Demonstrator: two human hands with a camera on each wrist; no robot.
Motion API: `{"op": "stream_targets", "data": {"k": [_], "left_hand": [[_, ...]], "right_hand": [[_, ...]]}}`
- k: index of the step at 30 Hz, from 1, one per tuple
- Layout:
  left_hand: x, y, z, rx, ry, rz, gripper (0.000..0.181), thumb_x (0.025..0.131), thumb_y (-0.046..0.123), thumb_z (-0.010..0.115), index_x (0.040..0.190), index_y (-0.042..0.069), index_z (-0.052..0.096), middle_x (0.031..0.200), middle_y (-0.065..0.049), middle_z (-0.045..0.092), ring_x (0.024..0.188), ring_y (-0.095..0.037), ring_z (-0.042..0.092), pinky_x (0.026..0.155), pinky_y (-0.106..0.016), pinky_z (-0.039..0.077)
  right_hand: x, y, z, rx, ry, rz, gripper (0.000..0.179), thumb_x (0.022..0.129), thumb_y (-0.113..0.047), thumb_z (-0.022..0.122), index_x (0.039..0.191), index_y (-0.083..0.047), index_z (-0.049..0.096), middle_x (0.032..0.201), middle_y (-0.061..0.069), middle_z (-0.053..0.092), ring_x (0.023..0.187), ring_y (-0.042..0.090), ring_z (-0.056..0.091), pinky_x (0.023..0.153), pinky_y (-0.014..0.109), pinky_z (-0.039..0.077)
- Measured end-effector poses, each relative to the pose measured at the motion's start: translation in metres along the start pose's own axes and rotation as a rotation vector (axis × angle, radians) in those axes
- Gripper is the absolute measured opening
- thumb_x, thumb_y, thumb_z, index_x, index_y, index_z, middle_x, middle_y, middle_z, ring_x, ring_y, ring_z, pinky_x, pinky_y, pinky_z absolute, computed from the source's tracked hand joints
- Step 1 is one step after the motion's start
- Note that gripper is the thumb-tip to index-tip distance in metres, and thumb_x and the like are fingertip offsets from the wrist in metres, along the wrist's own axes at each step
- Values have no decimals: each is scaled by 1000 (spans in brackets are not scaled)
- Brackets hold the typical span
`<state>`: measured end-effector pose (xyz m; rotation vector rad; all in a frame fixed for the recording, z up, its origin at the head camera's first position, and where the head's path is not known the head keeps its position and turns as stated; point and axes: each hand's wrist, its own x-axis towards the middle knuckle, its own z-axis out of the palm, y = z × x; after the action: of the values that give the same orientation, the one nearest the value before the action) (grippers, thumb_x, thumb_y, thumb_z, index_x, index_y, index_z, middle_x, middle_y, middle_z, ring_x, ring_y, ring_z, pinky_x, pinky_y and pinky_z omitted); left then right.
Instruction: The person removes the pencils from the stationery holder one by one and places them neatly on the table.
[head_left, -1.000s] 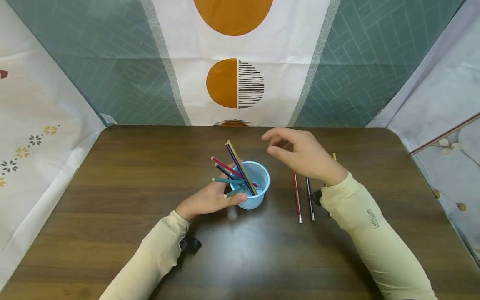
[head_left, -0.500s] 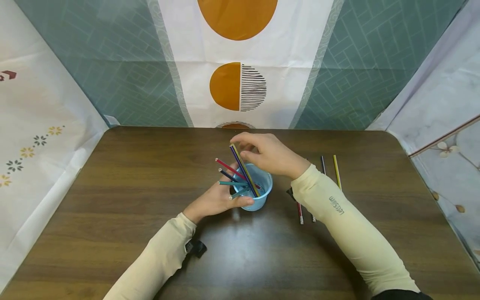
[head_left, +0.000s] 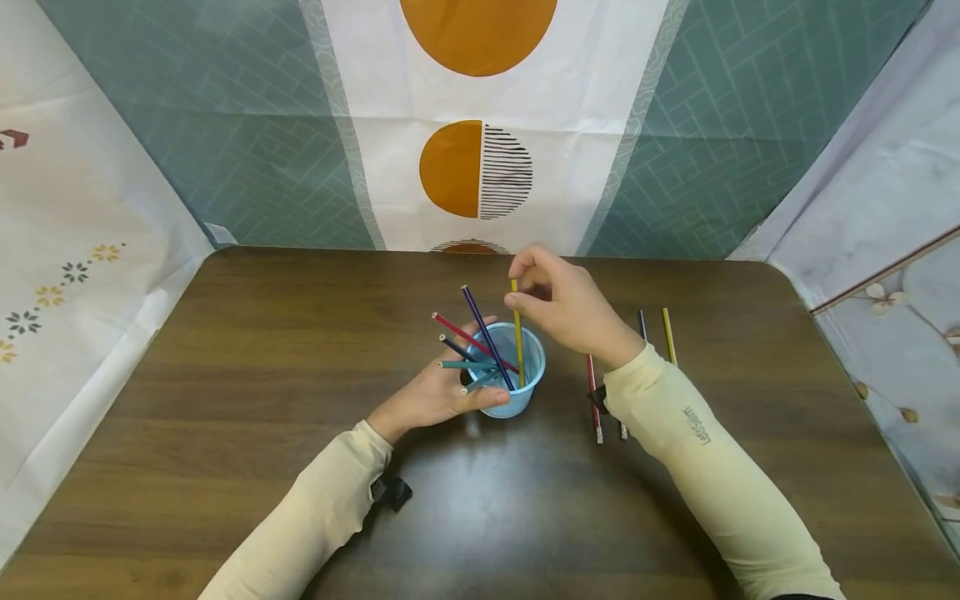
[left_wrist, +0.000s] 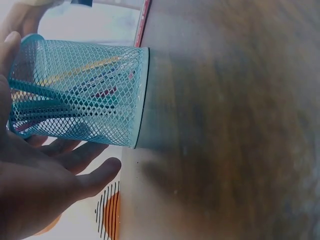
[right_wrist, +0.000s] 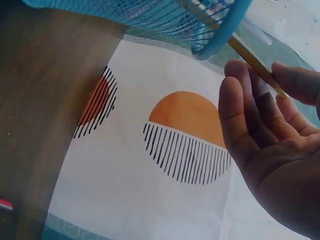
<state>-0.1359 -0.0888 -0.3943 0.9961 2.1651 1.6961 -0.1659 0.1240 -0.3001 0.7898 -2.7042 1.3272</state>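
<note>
A light blue mesh pencil cup (head_left: 510,408) stands on the table. My left hand (head_left: 427,404) grips its side, thumb in front and fingers behind. Inside lean a dark blue pencil (head_left: 480,319), a red pencil (head_left: 453,330), a dark pencil (head_left: 452,345) and teal pencils (head_left: 459,364), all tipped left. Above the cup's right side, my right hand (head_left: 566,304) pinches a yellow pencil (head_left: 518,333) near its top end. That pencil is almost upright, its lower part within the cup. The right wrist view shows the yellow pencil (right_wrist: 252,59) between thumb and fingers, passing the cup's rim (right_wrist: 220,37).
Right of the cup lie a red pencil (head_left: 592,371), a dark pencil (head_left: 641,323) and another yellow pencil (head_left: 670,335), partly covered by the right forearm. Behind the brown table (head_left: 300,300) hangs a patterned cloth (head_left: 375,125).
My right hand came left to the cup, took the yellow pencil's top and swung it rightward and more upright, away from the dark blue pencil. The left hand keeps holding the cup.
</note>
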Motion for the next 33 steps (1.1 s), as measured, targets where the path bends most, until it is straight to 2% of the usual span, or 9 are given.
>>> {"op": "stream_targets", "data": {"k": [4,9,15,20,24,33], "left_hand": [[2,-1,-1,11,-8,-9,92,80,55,72,150,19,25,124,-6,60,115,-16,55,101,-46,38],[3,-1,-1,-4,-22,-28,89,80,53,73,150,22,26,122,-7,62,114,-16,57,102,-48,37],[3,2,1,-10,-29,-42,88,83,39,77,150,14,26,123,-12,61,116,-23,56,103,-52,34],[1,21,0,-52,-34,-44,85,83,22,78,148,4,26,124,-22,58,117,-34,54,103,-54,33],[-1,33,-2,-62,-34,-46,87,84,30,78,147,0,26,126,-24,56,118,-37,53,103,-54,33],[-2,34,-3,-64,-32,-32,93,83,44,75,147,-1,26,128,-25,53,118,-38,52,102,-55,33]], "right_hand": [[-3,1,-6,136,30,-1,23,92,-10,67,109,-11,52,86,4,68,74,18,63,74,36,52],[-6,0,-17,311,89,-59,22,93,-5,65,112,-4,54,91,14,70,77,27,66,71,37,55],[-10,0,-29,485,188,-158,21,92,5,60,112,-1,57,94,20,69,78,33,67,70,36,55],[-12,-1,-36,647,275,-193,20,91,7,62,111,3,59,95,22,65,78,34,68,70,40,55],[-13,-3,-40,735,327,-226,19,91,10,59,109,8,56,94,25,65,77,36,68,71,42,55],[-16,-7,-48,965,370,-282,19,90,17,52,107,8,55,92,26,66,73,39,66,74,47,55]]}}
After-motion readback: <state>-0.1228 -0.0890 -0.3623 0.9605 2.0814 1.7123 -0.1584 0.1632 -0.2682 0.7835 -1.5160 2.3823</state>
